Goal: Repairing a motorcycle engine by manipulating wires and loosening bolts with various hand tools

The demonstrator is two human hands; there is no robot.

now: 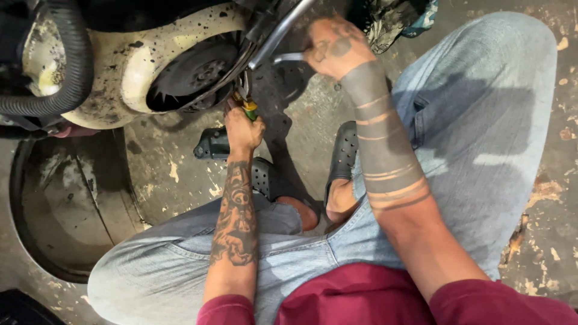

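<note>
Left hand [243,129]: closed on green-handled pliers [248,108] at scooter [138,66] underside. Right hand [332,48]: gripping metal bar [283,30]. Step: working a fitting; next calls for steady grip.

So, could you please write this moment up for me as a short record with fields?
Setting: stained concrete floor, person crouching in light blue jeans
Left hand: closed around green-and-yellow-handled pliers, jaws up at the machine's underside
Right hand: blurred, gripping a thin bent silver metal rod
Machine: dirty cream-painted body with a dark round wheel and a black ribbed hose
Footwear: black perforated clogs
</note>
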